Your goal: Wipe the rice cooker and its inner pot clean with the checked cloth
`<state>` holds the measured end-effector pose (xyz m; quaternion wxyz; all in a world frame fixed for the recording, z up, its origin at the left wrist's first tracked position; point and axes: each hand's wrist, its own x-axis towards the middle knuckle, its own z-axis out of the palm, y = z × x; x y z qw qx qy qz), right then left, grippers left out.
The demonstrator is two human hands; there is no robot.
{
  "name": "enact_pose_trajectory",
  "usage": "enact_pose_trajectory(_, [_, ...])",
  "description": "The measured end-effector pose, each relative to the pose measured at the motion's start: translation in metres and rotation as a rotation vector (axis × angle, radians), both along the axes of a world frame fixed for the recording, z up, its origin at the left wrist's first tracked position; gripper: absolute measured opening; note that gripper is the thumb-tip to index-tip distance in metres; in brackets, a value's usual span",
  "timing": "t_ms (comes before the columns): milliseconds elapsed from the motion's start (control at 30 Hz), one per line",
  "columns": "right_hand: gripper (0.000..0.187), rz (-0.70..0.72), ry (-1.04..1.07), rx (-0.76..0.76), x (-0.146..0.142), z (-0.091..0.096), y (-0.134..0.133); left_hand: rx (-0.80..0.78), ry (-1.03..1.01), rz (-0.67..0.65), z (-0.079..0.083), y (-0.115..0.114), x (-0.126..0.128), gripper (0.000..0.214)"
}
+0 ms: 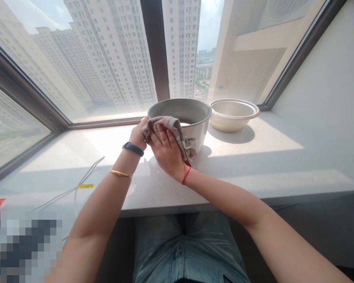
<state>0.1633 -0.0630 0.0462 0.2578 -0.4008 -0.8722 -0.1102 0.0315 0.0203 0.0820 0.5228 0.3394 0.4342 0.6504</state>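
Observation:
A round grey bucket [202, 125] stands upright on the white windowsill. My left hand [139, 135], with a dark wristband and a gold bracelet on that arm, is closed at the left side of the bucket's rim; its fingertips are partly hidden. Draped over the near rim is a brownish checked cloth [177, 129]. My right hand [167, 154], a red string round its wrist, holds this cloth against the bucket's near wall with its fingers laid over it. The thumb side is hard to make out. One end of the cloth hangs loose to the right of my fingers.
Right of the bucket sits a cream basin [231, 122], close to its rim. A thin grey cable [90, 171] with a yellow tag [85, 186] lies at the left. Window frames [156, 51] rise behind. The sill's front edge [171, 210] runs before my legs.

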Motion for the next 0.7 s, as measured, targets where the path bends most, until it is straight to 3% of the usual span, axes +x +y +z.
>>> enact_pose_trajectory(133, [0.059, 0.067, -0.204, -0.11, -0.023, -0.019, 0.009, -0.015, 0.039, 0.044, 0.005, -0.008, -0.001, 0.015])
enact_pose_trajectory(233, [0.057, 0.125, -0.28, -0.187, -0.009, -0.041, 0.003, 0.038, 0.121, 0.051, 0.006, -0.011, -0.003, 0.012])
enact_pose_trajectory(533, [0.05, 0.132, -0.236, -0.226, 0.103, -0.059, -0.037, 0.056, 0.126, 0.042, 0.003, -0.005, -0.005, 0.015])
enact_pose_trajectory(700, [0.054, -0.065, -0.147, -0.257, 0.169, -0.068, -0.022, 0.017, 0.142, 0.072, 0.006, -0.005, -0.002, 0.012])
